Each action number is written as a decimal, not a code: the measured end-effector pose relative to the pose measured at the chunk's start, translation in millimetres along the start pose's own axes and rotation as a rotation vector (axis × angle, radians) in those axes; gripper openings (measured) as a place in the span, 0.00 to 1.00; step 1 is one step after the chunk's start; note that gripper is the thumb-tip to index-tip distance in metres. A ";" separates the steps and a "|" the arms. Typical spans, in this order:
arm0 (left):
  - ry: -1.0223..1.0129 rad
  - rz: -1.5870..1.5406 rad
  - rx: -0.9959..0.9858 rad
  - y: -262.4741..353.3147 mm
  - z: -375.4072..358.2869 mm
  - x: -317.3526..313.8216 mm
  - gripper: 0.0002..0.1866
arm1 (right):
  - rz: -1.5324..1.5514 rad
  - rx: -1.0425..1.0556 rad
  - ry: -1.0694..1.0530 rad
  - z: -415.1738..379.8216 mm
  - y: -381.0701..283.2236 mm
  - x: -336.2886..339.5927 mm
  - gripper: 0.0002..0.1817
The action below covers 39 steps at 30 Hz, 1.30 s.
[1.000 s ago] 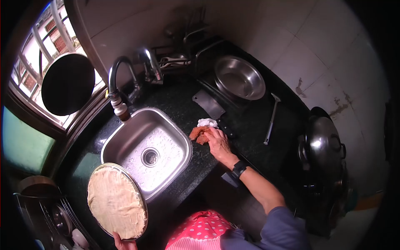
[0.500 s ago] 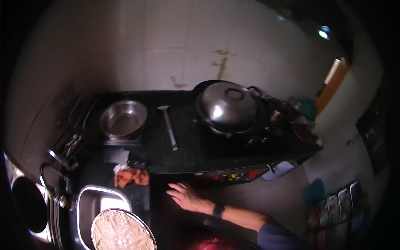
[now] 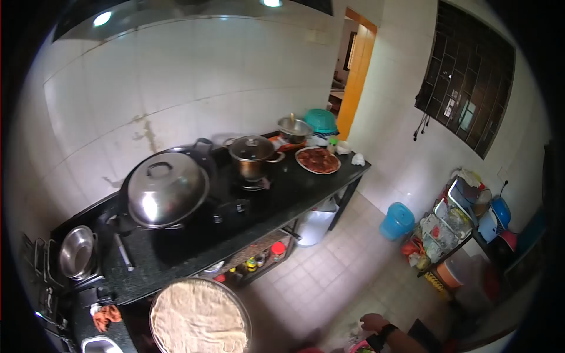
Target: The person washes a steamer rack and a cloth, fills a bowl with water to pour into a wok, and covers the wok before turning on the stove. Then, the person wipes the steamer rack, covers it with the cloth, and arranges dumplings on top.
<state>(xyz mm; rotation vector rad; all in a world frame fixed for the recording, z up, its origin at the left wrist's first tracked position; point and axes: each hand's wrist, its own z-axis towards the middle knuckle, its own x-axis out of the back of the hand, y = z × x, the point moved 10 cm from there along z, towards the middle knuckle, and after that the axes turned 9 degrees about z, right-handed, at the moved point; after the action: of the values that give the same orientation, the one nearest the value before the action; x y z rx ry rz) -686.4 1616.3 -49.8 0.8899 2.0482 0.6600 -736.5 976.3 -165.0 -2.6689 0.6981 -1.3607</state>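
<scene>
A round metal tray [image 3: 248, 317] with a flat, pale sheet of dough-like food [image 3: 197, 317] is at the bottom, in front of the counter. No hand shows on its visible rim, and my left hand is out of view. My right hand [image 3: 374, 322], with a dark band on its wrist, is low on the right, beside a pink-edged container [image 3: 360, 347] with something green in it. Its fingers look bent, but they are too small and blurred to tell whether they grip anything.
On the dark counter [image 3: 176, 250] stand a domed wok lid [image 3: 168, 191], a lidded pot [image 3: 252, 154], a plate of reddish food [image 3: 318, 160] and a steel basin [image 3: 76, 252]. A blue bucket [image 3: 397, 222] is on the floor, left of a loaded rack [image 3: 447, 256].
The view has swung right. The tray has moved from over the sink to in front of the counter. My right hand, earlier spread near the counter edge, is now farther right.
</scene>
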 end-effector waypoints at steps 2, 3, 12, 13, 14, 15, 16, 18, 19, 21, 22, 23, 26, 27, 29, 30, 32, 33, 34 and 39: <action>-0.127 -0.009 0.056 -21.2 2.9 -84.7 0.26 | 0.046 -0.041 0.025 -5.4 68.5 6.1 0.22; -0.139 0.176 -0.030 -32.0 7.7 -119.9 0.25 | 0.041 -0.056 0.048 -8.3 97.2 5.6 0.23; -0.573 0.010 0.214 -174.3 45.9 -424.2 0.32 | 0.287 -0.036 0.224 27.6 199.3 124.0 0.21; -0.567 0.017 0.217 -186.2 52.4 -445.7 0.32 | 0.293 -0.037 0.216 41.7 205.5 138.5 0.21; -0.614 0.050 0.237 -197.3 55.1 -476.1 0.31 | 0.340 0.004 0.308 56.3 208.9 162.9 0.21; -0.663 0.085 0.255 -207.2 58.2 -509.2 0.31 | 0.388 0.046 0.403 72.1 212.9 186.7 0.21; -0.628 0.057 0.302 -217.8 62.8 -538.1 0.32 | 0.395 0.047 0.402 91.5 218.0 200.2 0.21; -0.641 0.072 0.324 -240.9 79.1 -590.6 0.31 | 0.417 0.112 0.469 126.4 231.1 239.8 0.19; -0.652 0.087 0.351 -253.0 88.2 -617.0 0.31 | 0.420 0.109 0.470 141.2 243.9 257.4 0.19; -0.697 0.113 0.339 -274.0 109.9 -666.8 0.31 | 0.404 0.072 0.443 161.6 264.0 279.5 0.19; -0.704 0.134 0.335 -283.4 120.1 -697.1 0.31 | 0.333 0.124 0.499 165.2 278.9 294.8 0.19; -0.705 0.149 0.336 -292.2 128.4 -726.0 0.31 | 0.322 0.116 0.487 168.0 299.3 304.4 0.19; -0.801 0.117 0.440 -334.2 157.4 -817.2 0.31 | 0.404 -0.149 0.384 170.7 395.6 335.9 0.19; -0.817 0.141 0.489 -336.6 153.5 -857.8 0.29 | 0.502 -0.199 0.436 166.1 432.3 342.4 0.19; -0.828 0.187 0.498 -364.2 173.2 -910.4 0.28 | 0.261 -0.199 0.456 168.8 490.9 357.5 0.19; -0.839 0.195 0.532 -379.4 183.0 -936.4 0.28 | 0.229 -0.153 0.508 170.6 512.0 368.4 0.17; -0.846 0.201 0.597 -408.4 197.3 -987.4 0.26 | 0.258 -0.171 0.497 180.3 539.5 398.6 0.19; -0.823 0.194 0.590 -417.6 207.2 -1012.8 0.26 | 0.254 -0.154 0.479 201.2 554.9 410.8 0.19; -0.866 0.176 0.588 -425.7 212.2 -1041.8 0.26 | -0.113 -0.009 0.564 217.9 552.6 433.0 0.19; -0.800 0.159 0.589 -462.9 250.7 -1156.1 0.23 | 0.394 0.042 0.337 354.0 616.0 551.1 0.18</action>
<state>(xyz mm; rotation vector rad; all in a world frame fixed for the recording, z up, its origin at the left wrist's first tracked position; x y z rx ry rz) -137.9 472.3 15.8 1.3811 1.4356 -0.2484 -405.3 141.3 -124.1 -2.1295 1.1374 -1.6870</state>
